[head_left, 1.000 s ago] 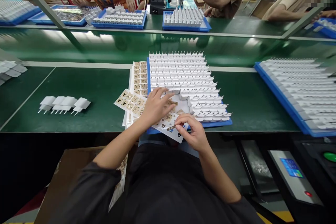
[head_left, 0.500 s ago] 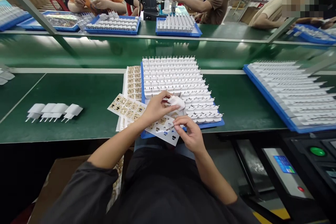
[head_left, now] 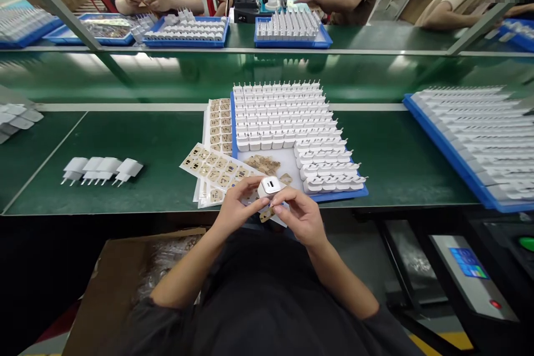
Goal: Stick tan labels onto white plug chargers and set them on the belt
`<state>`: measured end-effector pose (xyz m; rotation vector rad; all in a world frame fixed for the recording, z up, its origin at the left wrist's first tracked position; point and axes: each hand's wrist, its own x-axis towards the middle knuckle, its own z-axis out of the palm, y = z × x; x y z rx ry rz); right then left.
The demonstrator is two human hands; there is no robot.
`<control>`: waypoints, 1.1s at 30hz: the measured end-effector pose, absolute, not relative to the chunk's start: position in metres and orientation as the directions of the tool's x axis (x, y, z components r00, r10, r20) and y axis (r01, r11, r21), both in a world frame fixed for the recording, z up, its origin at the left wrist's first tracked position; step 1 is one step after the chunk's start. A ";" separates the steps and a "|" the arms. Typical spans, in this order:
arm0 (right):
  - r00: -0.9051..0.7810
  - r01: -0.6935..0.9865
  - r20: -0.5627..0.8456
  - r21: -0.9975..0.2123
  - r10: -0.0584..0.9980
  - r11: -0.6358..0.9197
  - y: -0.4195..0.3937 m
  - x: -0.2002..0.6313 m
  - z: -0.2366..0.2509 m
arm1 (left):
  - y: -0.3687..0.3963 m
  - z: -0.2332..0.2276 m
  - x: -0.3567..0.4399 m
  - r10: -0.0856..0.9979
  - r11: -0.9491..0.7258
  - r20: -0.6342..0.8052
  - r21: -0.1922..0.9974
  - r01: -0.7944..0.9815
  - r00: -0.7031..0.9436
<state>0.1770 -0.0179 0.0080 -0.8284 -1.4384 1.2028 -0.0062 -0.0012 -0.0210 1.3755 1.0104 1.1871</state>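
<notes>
My left hand (head_left: 234, 204) holds a white charger plug (head_left: 270, 185) by its sides, port face up, just in front of the table edge. My right hand (head_left: 301, 214) pinches a small tan sticker (head_left: 267, 214) against the plug's lower side, with a thin tool between its fingers. Behind my hands a blue tray (head_left: 340, 196) carries rows of white charger plugs and a small heap of peeled stickers (head_left: 263, 163). Sticker sheets (head_left: 212, 167) lie beside the tray's left edge.
Several finished plugs (head_left: 102, 169) lie on the green belt (head_left: 154, 139) at left. Another blue tray of plugs (head_left: 479, 139) sits at right. An open cardboard box (head_left: 125, 283) is at my lower left, a control panel (head_left: 469, 267) lower right. Other people work across the far bench.
My left hand picked a white plug out of the tray and brought it toward me. My right hand lifted from the sticker sheet and met the plug with a sticker.
</notes>
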 end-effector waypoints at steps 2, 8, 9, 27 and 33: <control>-0.275 -0.091 0.261 -0.965 0.925 0.245 -0.020 0.177 0.007 | -0.005 -0.024 -0.009 0.978 -0.164 0.156 0.985 0.050 0.136; -0.173 -0.067 0.221 -0.975 0.960 0.213 -0.017 0.183 0.009 | -0.018 -0.020 -0.007 0.948 -0.317 0.300 0.924 0.215 0.110; -0.116 -0.061 0.226 -0.973 0.967 0.220 -0.016 0.183 0.011 | -0.020 -0.018 -0.006 0.934 -0.356 0.339 0.903 0.238 0.110; -0.036 -0.005 0.221 -0.975 0.975 0.221 -0.013 0.176 0.015 | -0.019 0.000 -0.003 0.859 -0.510 0.487 0.786 0.349 0.158; -0.024 0.039 0.223 -0.974 0.975 0.224 -0.015 0.174 0.015 | -0.020 0.000 -0.004 0.851 -0.522 0.498 0.769 0.370 0.166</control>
